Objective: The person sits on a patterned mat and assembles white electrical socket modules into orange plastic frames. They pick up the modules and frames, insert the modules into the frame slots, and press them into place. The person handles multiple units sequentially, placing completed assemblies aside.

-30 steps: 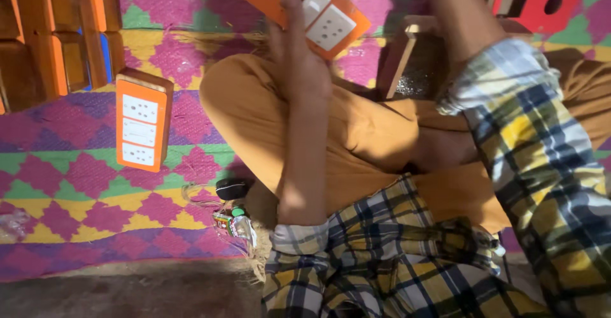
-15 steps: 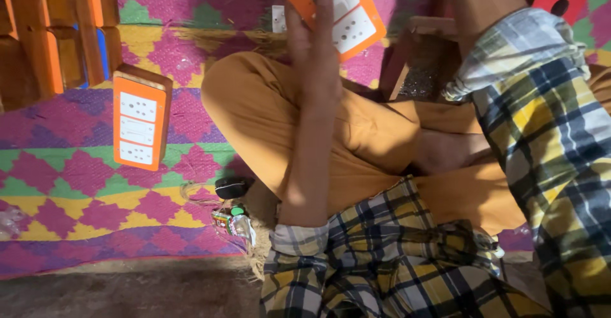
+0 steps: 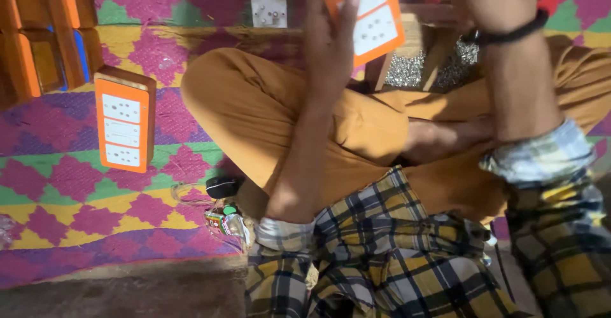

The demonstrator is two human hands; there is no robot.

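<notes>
While our left hand (image 3: 331, 38) clamps fingers on the orange switch panel (image 3: 369, 16), rigid, light, edge-gripped; right hand's fingers unseen.

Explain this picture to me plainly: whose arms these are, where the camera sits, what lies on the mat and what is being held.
The camera is worn on a person's head and looks down, so the arms are that person's own. They sit cross-legged on a patterned mat. The left hand holds up an orange switch board with white switch plates. The right hand is out of view past the top edge; only its forearm with a black wristband shows. On the mat lie a second orange switch board in a wooden box, a loose white socket plate and a tray of small metal screws.
</notes>
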